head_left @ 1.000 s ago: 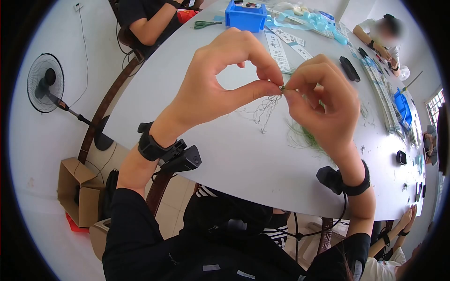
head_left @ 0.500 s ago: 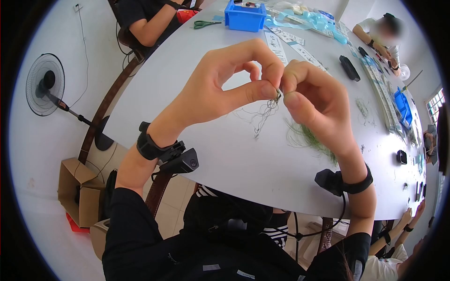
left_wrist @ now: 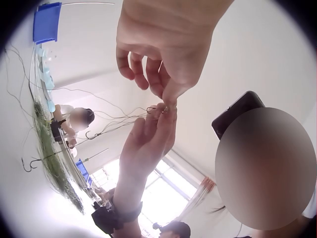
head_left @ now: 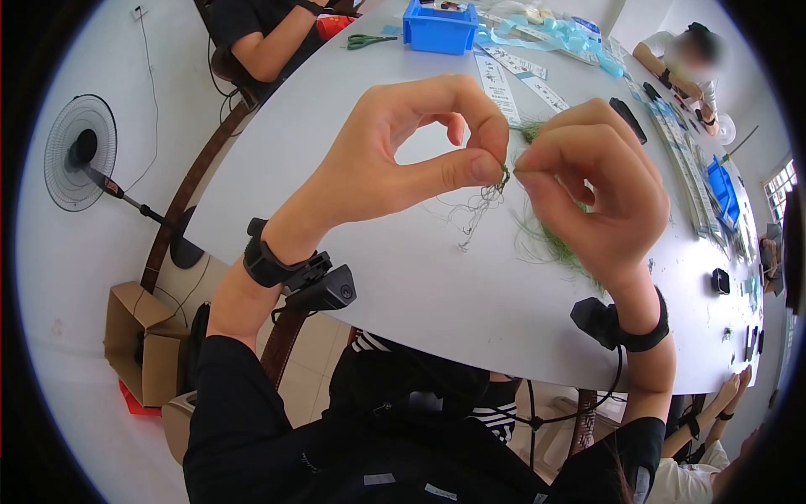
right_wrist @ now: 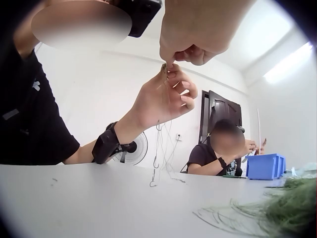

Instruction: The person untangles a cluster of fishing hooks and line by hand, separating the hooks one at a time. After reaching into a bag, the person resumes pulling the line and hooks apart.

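Note:
My left hand [head_left: 378, 160] pinches the top of a small bundle of fishing lines with hooks [head_left: 481, 208] between thumb and index finger, above the table. Thin strands hang below the pinch, and several hooks [right_wrist: 156, 163] dangle from them in the right wrist view. Close on the right, my right hand [head_left: 609, 197] has thumb and index fingertips pressed together at the knotted end, pinching fine line there. One double-pointed hook [left_wrist: 30, 165] shows large in the left wrist view. Behind my right hand lies a loose heap of green fishing line [head_left: 558, 245] on the table.
Farther back on the white table [head_left: 403, 286] are a blue bin [head_left: 440, 29], green-handled scissors [head_left: 369, 41], printed card strips [head_left: 497, 84] and pale blue wrappings [head_left: 579, 46]. A black case [head_left: 628, 119] lies partly behind my right hand. Other people sit around the table.
My right hand met the left at the knotted end, opened its fingertips slightly, then pinched again and drew a little to the right. My left hand lowered slightly, still holding the bundle.

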Tool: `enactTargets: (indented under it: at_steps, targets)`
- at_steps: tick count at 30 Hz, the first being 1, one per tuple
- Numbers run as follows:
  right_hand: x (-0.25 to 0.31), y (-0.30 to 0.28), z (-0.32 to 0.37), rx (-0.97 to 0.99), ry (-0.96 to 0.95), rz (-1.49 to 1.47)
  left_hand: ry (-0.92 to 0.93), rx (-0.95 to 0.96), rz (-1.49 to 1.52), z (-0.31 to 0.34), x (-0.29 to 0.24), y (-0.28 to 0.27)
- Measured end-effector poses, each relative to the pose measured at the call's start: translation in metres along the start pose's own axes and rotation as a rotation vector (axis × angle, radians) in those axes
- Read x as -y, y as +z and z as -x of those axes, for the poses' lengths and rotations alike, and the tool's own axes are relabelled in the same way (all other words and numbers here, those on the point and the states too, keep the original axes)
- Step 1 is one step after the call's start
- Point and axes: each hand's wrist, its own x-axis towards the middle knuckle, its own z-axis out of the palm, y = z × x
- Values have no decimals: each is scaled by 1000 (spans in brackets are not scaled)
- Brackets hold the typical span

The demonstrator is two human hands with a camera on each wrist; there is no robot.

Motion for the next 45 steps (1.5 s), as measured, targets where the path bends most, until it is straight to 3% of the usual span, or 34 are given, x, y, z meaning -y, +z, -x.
enactTargets:
  at_steps: [29, 32, 35, 45]
  targets:
    - [-1, 9, 3, -56, -40, 18, 40, -27, 31, 0, 5, 5]
    - [-1, 9, 3, -54, -22, -3, 134, -143, -118, -3, -1, 3]
    - [-1, 8, 3, -38, -33, 1, 244, -103, -346, -4, -6, -5]
    - [-2, 9, 3, -39, -53, 13, 308, -66, -390, -7, -9, -4]
